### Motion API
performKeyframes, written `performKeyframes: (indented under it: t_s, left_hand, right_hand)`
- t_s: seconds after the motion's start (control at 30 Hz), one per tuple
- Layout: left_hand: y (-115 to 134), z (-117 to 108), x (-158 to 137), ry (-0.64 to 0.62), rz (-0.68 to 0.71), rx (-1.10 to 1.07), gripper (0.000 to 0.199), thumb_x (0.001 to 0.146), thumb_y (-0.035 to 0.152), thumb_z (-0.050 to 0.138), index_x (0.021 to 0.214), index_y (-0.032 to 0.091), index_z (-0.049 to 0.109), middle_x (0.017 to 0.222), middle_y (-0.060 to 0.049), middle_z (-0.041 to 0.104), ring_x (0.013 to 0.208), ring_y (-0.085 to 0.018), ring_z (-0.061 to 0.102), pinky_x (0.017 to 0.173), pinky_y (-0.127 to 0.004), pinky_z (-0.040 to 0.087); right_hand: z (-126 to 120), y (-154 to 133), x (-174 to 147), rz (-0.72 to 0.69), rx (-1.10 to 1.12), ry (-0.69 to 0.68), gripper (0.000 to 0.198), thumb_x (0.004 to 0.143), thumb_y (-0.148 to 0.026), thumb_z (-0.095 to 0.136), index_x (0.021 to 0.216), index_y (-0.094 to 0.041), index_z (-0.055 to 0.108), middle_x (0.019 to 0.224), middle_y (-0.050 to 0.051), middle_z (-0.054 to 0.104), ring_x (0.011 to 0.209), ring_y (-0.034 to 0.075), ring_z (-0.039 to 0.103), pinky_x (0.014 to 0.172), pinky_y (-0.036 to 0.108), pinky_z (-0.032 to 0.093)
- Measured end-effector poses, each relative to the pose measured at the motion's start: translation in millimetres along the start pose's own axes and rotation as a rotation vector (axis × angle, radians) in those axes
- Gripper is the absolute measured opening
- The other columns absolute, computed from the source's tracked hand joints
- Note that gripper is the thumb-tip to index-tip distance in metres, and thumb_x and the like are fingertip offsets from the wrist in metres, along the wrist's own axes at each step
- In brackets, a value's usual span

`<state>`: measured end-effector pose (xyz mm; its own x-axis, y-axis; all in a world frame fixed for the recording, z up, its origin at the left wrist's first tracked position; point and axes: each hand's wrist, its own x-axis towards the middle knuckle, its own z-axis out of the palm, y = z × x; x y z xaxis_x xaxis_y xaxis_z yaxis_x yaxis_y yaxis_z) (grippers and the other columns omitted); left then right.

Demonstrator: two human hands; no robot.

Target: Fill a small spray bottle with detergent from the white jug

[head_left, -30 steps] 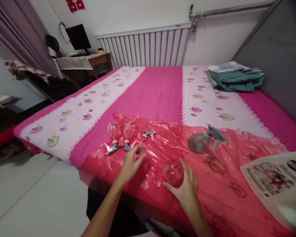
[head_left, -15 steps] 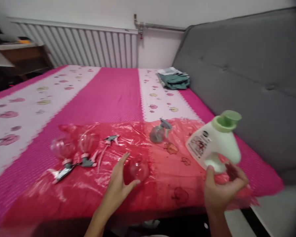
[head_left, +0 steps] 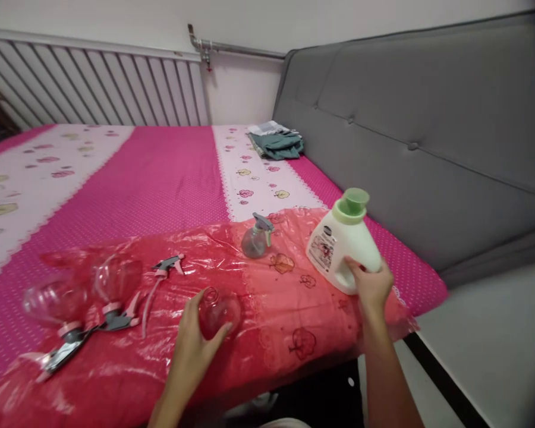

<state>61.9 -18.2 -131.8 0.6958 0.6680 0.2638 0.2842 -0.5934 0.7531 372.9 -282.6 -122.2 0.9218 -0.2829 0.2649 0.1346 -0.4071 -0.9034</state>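
My left hand is curved round a clear, round spray bottle body without a sprayer head, thumb and fingers against its sides. The bottle's open mouth tilts up and to the left. With my right hand I grip the handle of a white jug, which has a green collar and a translucent green cap. The jug leans slightly over the red plastic sheet. Left of my left hand lies a loose sprayer head with a dip tube.
Two clear spray bottles with sprayer heads lie at the left. A grey spray bottle stands on the red plastic sheet. Folded cloths sit farther back, beside the grey headboard.
My right hand has closed round the jug's handle, and the jug is more upright. My left hand has closed in on the clear bottle, which is now tilted. The view has turned right.
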Motion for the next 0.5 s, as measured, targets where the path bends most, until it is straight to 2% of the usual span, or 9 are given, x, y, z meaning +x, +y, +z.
performKeyframes:
  t_s: [0.13, 0.23, 0.4, 0.5]
  left_hand:
    - [3, 2, -6, -0.001, -0.001, 0.014, 0.061, 0.088, 0.04, 0.071, 0.142, 0.025, 0.044, 0.139, -0.014, 0.059, 0.133, -0.037, 0.058, 0.115, -0.062, 0.045]
    - [4, 4, -7, -0.017, -0.001, 0.037, 0.063, 0.09, 0.039, 0.07, 0.145, 0.023, 0.043, 0.142, -0.015, 0.057, 0.136, -0.037, 0.055, 0.115, -0.063, 0.043]
    - [9, 5, -11, -0.029, -0.03, 0.032, 0.064, 0.09, 0.035, 0.071, 0.147, 0.025, 0.041, 0.146, -0.015, 0.055, 0.139, -0.036, 0.053, 0.117, -0.06, 0.042]
    - [11, 5, -13, -0.032, -0.039, 0.039, 0.064, 0.092, 0.034, 0.07, 0.148, 0.026, 0.04, 0.147, -0.015, 0.053, 0.14, -0.036, 0.052, 0.117, -0.06, 0.042]
  right_hand:
    - [6, 13, 11, 0.041, 0.151, 0.062, 0.084, 0.035, -0.07, 0.088, 0.089, -0.009, 0.065, 0.086, 0.012, 0.065, 0.071, 0.018, 0.058, 0.062, 0.028, 0.048]
    - [8, 21, 15, 0.055, 0.28, 0.119, 0.082, 0.036, -0.062, 0.09, 0.093, -0.009, 0.066, 0.095, 0.014, 0.066, 0.078, 0.02, 0.062, 0.065, 0.03, 0.052]
    - [0, 18, 23, 0.029, 0.456, 0.253, 0.061, 0.046, -0.052, 0.084, 0.09, -0.015, 0.064, 0.099, 0.013, 0.066, 0.089, 0.024, 0.065, 0.077, 0.039, 0.056]
    - [-9, 7, 31, -0.026, 0.534, 0.298, 0.044, 0.049, -0.047, 0.079, 0.078, -0.02, 0.06, 0.092, 0.012, 0.064, 0.083, 0.023, 0.063, 0.075, 0.041, 0.053]
